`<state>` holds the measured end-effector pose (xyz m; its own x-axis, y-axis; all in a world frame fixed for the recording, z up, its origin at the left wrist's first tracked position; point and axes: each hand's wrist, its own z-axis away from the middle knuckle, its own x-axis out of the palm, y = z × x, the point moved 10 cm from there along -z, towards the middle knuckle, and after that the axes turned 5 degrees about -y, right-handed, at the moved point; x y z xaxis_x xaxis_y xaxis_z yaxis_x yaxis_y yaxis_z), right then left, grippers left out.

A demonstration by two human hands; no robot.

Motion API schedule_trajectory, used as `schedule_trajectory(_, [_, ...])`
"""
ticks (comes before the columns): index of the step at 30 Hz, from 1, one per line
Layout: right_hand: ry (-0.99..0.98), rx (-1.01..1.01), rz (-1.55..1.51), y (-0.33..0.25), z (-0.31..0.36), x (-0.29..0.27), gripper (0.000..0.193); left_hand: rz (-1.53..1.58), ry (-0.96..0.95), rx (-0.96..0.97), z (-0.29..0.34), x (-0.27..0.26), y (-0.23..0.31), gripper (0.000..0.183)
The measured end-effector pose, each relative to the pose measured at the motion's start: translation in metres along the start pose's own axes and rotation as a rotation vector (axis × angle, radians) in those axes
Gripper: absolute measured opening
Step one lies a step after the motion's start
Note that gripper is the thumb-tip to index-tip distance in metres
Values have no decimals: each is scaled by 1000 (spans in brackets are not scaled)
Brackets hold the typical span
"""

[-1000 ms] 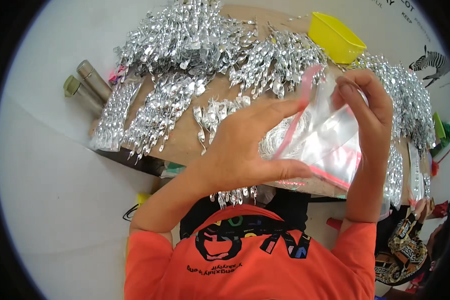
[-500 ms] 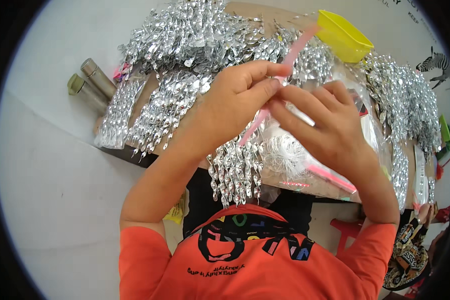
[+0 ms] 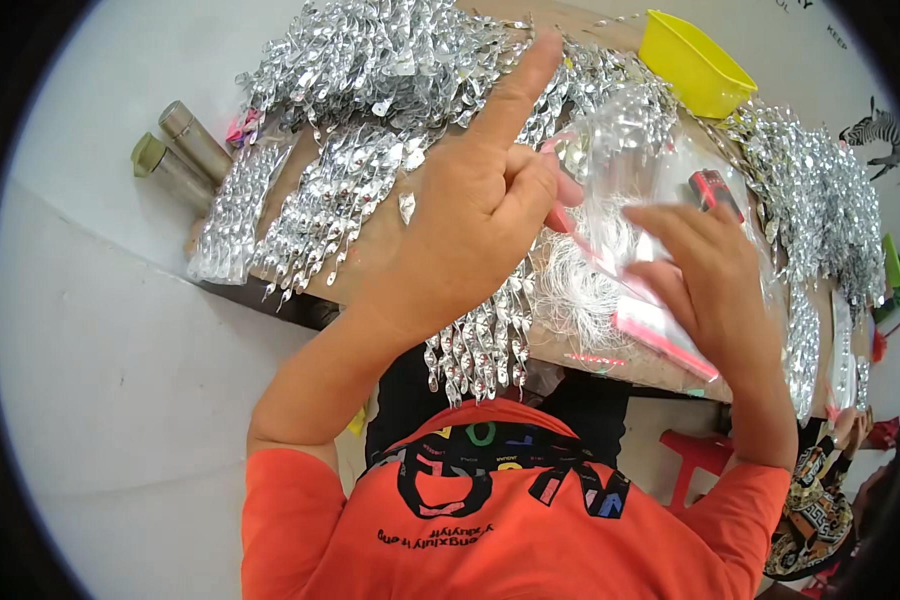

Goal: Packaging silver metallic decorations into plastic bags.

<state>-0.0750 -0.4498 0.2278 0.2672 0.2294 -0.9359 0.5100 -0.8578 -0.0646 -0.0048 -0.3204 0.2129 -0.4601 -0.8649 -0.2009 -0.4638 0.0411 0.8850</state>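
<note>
My left hand (image 3: 475,215) has its thumb and bent fingers closed on a pink strip (image 3: 560,218), while its index finger points up and away. The strip looks like the edge of a clear plastic bag (image 3: 610,150), which spreads to the right of that hand. Slightly blurred, my right hand (image 3: 705,280) has its fingers apart, close to the bag's right side, and nothing shows in its grip. Beneath the hands lies a tangled bundle of white string (image 3: 580,285). Twisted silver foil strands (image 3: 478,345) hang over the table's near edge.
More silver strands cover the brown table (image 3: 380,240) at left, back and right. A yellow bin (image 3: 695,65) stands at the back, with a red-and-black object (image 3: 715,190) in front. Two metal bottles (image 3: 195,145) stand left. A pink-edged clear packet (image 3: 665,340) lies near the front. Another person (image 3: 820,500) is at right.
The pink strip, stretched straight between both hands before, now bends in my left hand. My right hand has come away to the right, and my left index finger has straightened.
</note>
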Motion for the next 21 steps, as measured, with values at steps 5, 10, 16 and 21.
schedule_trajectory(5, [79,-204,7,-53,14,-12,38,278,17,-95,-6,-2,-14,63])
schedule_trajectory(10, [81,-233,335,-64,25,-16,29,-165,75,66,-7,-4,13,56])
schedule_trajectory(16, [21,-345,263,-80,6,-23,21,-476,173,622,26,10,114,39])
schedule_trajectory(21, [159,-344,120,-64,-5,-36,15,-489,150,691,59,35,126,29])
